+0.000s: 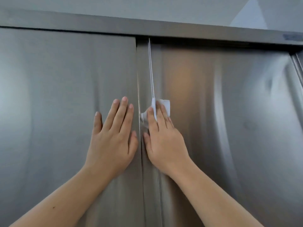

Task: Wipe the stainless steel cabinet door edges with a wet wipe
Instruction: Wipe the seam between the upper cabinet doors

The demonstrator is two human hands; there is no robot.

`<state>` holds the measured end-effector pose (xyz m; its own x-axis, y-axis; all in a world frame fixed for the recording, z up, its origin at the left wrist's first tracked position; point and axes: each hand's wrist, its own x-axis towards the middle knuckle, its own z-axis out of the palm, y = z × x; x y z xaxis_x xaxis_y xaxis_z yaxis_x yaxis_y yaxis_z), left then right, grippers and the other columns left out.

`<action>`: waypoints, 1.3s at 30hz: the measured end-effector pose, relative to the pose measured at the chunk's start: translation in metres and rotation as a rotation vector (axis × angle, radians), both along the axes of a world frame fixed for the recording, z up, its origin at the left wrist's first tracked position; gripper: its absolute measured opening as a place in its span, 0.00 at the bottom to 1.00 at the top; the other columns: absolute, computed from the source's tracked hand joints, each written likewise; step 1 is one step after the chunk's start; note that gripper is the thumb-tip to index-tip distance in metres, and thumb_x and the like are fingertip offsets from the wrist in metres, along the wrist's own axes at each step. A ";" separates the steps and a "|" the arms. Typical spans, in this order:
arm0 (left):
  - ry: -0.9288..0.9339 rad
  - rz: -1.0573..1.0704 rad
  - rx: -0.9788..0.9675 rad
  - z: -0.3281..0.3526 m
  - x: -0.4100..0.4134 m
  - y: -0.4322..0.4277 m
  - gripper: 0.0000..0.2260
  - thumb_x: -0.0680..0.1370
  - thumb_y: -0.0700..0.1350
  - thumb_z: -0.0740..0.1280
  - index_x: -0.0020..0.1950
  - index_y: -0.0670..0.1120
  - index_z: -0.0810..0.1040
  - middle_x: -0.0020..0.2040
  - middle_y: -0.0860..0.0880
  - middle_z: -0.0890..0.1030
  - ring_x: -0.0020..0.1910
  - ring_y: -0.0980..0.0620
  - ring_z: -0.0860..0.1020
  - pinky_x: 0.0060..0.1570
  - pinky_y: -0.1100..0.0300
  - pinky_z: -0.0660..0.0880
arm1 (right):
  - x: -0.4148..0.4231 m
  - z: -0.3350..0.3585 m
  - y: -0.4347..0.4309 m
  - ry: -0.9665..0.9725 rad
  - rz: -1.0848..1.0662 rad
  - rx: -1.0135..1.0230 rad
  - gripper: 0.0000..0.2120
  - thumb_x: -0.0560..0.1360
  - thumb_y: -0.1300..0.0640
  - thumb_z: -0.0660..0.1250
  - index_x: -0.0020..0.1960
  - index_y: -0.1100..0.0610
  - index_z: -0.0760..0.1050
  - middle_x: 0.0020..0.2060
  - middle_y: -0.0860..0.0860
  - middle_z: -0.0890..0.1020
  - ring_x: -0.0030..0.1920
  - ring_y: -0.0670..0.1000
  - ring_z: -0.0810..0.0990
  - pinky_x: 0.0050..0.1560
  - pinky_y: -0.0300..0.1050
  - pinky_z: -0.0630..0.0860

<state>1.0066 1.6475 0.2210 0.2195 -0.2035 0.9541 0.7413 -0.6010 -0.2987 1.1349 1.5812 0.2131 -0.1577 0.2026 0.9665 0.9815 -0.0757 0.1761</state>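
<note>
I find the right grip (164, 141) flat, fingers straight, pressing the wipe (166, 104) onto the door edge (151, 71); the wipe lies under and just beyond its fingertips. The left grip (113, 141) rests released on the left door (65, 95) alongside. I judge the wipe limp, damp and prone to bunching, so best pinned under spread fingers; no writing is readable.

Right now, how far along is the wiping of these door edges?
Midway, it seems. The right hand presses the wet wipe on the right door's vertical edge, about halfway up; the left hand rests flat on the left door. No wet trail shows, so finished parts are unclear; the stretch above may remain.
</note>
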 end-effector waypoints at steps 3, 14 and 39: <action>0.012 0.006 -0.009 -0.020 0.000 -0.002 0.26 0.76 0.47 0.52 0.71 0.36 0.65 0.73 0.39 0.63 0.71 0.41 0.63 0.62 0.37 0.64 | -0.003 -0.047 0.000 0.008 0.022 0.037 0.26 0.76 0.57 0.59 0.69 0.70 0.63 0.70 0.66 0.63 0.70 0.65 0.62 0.61 0.57 0.73; 0.051 0.002 -0.040 -0.048 -0.007 -0.001 0.26 0.77 0.47 0.52 0.73 0.39 0.62 0.74 0.41 0.61 0.73 0.43 0.60 0.64 0.38 0.62 | -0.004 -0.028 0.000 0.038 -0.065 -0.054 0.29 0.78 0.52 0.51 0.74 0.68 0.52 0.73 0.65 0.52 0.75 0.62 0.50 0.72 0.51 0.52; 0.151 0.032 -0.051 -0.128 -0.015 -0.005 0.25 0.77 0.45 0.56 0.73 0.38 0.61 0.73 0.40 0.61 0.72 0.43 0.60 0.68 0.43 0.56 | -0.016 -0.132 -0.015 0.112 -0.134 -0.105 0.27 0.77 0.55 0.50 0.72 0.68 0.58 0.72 0.64 0.58 0.73 0.62 0.56 0.71 0.51 0.54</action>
